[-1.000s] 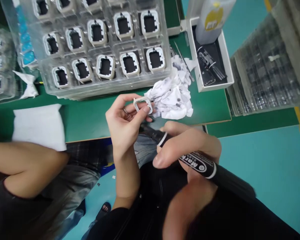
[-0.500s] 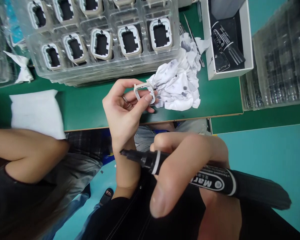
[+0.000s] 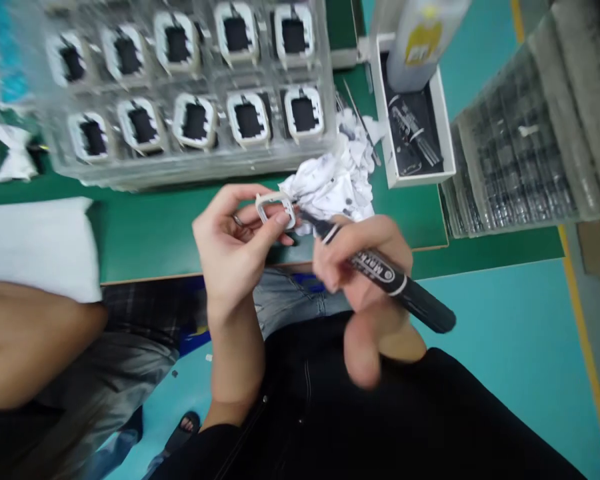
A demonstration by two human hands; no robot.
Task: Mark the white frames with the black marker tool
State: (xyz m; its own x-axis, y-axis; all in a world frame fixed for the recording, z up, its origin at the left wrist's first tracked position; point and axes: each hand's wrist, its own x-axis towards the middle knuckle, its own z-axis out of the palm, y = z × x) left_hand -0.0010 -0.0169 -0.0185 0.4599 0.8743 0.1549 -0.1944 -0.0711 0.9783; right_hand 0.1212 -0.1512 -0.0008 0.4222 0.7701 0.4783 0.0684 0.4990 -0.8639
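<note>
Over the near edge of a green table (image 3: 145, 240), the person's left hand (image 3: 235, 247) pinched a pale, hollow square frame (image 3: 275, 197). The right hand (image 3: 375, 233) gripped a black marker (image 3: 380, 270), its tip pointing at the frame's right side; blur hid whether they touched. Crumpled white cloth (image 3: 335, 183) lay just beyond the frame, with a clear tray (image 3: 180, 160) of similar frames (image 3: 249, 139) behind and a white box (image 3: 420, 179) to the right.

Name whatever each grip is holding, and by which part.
The left grip holds a pale frame by its lower rim; the right grip holds a black marker by its barrel, toward the tip end.
</note>
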